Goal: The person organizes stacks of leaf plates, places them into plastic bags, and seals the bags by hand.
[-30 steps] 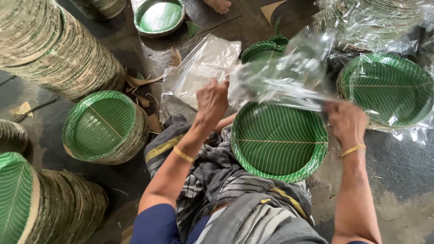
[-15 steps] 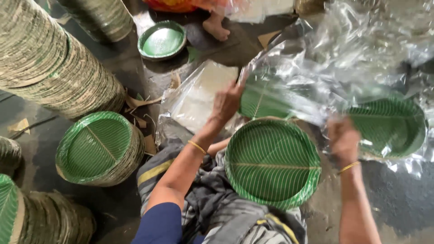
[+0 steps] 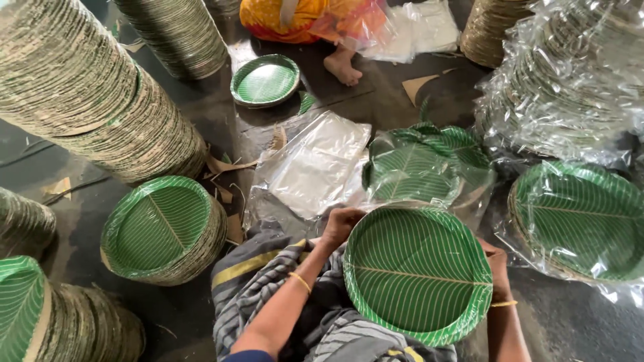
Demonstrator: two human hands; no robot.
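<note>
A stack of green leaf-patterned paper plates (image 3: 417, 271) rests on my lap. My left hand (image 3: 341, 224) grips its upper left rim and my right hand (image 3: 497, 261) holds its right rim. A clear plastic bag (image 3: 463, 194) is bunched around the far edge of the stack, between my hands. Just beyond it lies another bagged stack of green plates (image 3: 412, 164). Both wrists wear thin gold bangles.
Tall plate stacks lean at left (image 3: 87, 100) and back (image 3: 178, 33). A short green stack (image 3: 164, 228) sits at left, a wrapped stack (image 3: 580, 221) at right, flat plastic bags (image 3: 315, 164) ahead. Another person's foot (image 3: 342, 67) and a small stack (image 3: 265, 80) lie farther back.
The clear bag, held open in the air before, has come down to the far rim of the stack on my lap. Both hands dropped to the plate rim.
</note>
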